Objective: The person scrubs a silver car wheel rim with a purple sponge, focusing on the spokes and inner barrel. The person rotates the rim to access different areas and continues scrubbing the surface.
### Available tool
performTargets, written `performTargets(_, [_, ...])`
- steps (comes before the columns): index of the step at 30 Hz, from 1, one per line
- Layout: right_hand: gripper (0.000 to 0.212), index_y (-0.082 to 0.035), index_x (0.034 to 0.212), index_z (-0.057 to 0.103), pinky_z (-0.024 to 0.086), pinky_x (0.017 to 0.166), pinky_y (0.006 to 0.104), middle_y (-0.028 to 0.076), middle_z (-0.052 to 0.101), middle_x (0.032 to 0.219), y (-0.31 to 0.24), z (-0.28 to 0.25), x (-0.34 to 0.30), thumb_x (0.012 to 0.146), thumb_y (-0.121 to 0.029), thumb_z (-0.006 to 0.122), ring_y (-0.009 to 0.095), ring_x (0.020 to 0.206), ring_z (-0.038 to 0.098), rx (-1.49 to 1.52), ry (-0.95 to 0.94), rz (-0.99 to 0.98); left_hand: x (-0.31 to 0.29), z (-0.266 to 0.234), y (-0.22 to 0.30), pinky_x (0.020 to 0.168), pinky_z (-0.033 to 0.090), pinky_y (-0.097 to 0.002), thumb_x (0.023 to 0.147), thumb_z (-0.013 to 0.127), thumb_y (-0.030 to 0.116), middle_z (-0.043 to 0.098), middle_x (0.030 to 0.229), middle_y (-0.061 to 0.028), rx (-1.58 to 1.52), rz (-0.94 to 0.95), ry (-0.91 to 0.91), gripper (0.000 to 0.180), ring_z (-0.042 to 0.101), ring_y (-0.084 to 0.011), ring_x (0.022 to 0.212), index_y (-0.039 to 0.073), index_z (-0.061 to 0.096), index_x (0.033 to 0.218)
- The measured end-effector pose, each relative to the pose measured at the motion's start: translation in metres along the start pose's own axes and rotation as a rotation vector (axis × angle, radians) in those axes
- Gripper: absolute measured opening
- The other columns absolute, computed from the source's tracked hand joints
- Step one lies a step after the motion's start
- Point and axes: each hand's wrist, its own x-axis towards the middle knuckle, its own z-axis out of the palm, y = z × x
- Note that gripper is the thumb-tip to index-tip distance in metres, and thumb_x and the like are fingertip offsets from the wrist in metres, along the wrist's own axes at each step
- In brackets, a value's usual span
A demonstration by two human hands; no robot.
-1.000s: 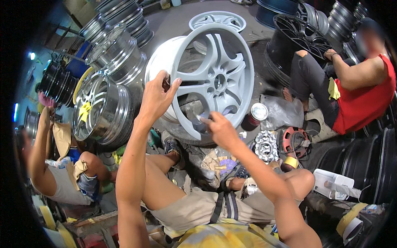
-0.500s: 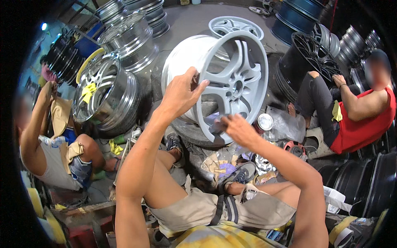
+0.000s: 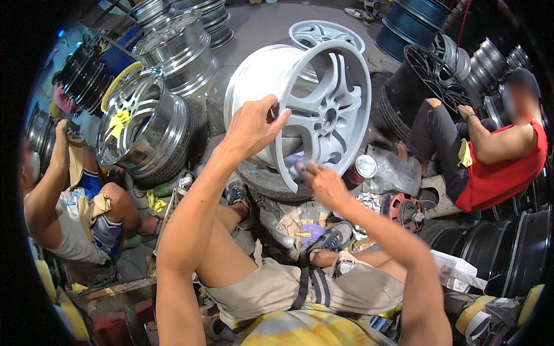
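In the head view, the left hand [image 3: 254, 126] grips the edge of the grey alloy wheel rim [image 3: 318, 115], tilted on a black tyre [image 3: 266, 183] — same hold as before; the right hand [image 3: 324, 183] blurs by its lower lip — the earlier dark piece now indistinct, whether gripped I cannot tell
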Motion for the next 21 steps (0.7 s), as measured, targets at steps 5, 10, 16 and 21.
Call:
performTargets(5, [0.023,-0.009,0.104,0.08,0.053,0.078,0.0439,0.015,0.067,0.112,0.016,0.039,-0.044,0.09,-0.009,0.061,0.035,0.082,0.067,0.794,-0.057,0.388,-0.015,-0.01,-0.005,0.056,0.044,-0.0447,0.099,0.068,0.041,0.052,0.054,-0.0204,0.097,-0.043,-0.091,0.057,0.048,-0.03,0.05,-0.01,0.067,0.074])
performTargets(10, [0.017,-0.004,0.098,0.078,0.05,0.091,0.0427,0.016,0.065,0.111,0.052,0.056,-0.09,0.088,-0.008,0.064,0.035,0.104,0.063,0.451,0.232,0.644,-0.035,0.009,-0.021,0.061,0.053,-0.0473,0.098,0.068,0.048,0.06,0.056,-0.0255,0.2,-0.096,-0.386,0.064,0.065,-0.0387,0.055,-0.011,0.07,0.071])
performTargets(16, [0.047,-0.004,0.126,0.069,0.049,0.096,0.0472,0.014,0.064,0.117,-0.004,0.081,-0.066,0.079,0.0,0.07,0.035,0.112,0.059,0.347,0.263,0.286,-0.087,0.082,-0.064,0.081,0.059,-0.0414,0.098,0.072,0.033,0.078,0.093,-0.0191,-0.006,-0.183,-0.55,0.039,0.077,-0.0268,0.086,-0.002,0.076,0.113])
performTargets(21, [0.042,-0.004,0.117,0.069,0.052,0.091,0.0445,0.013,0.064,0.111,0.011,0.082,-0.053,0.075,-0.001,0.071,0.033,0.106,0.061,0.095,0.195,0.198,-0.102,0.107,-0.064,0.088,0.057,-0.0476,0.095,0.068,0.045,0.075,0.103,-0.0292,-0.331,-0.214,-0.321,0.054,0.073,-0.0437,0.098,-0.008,0.076,0.091])
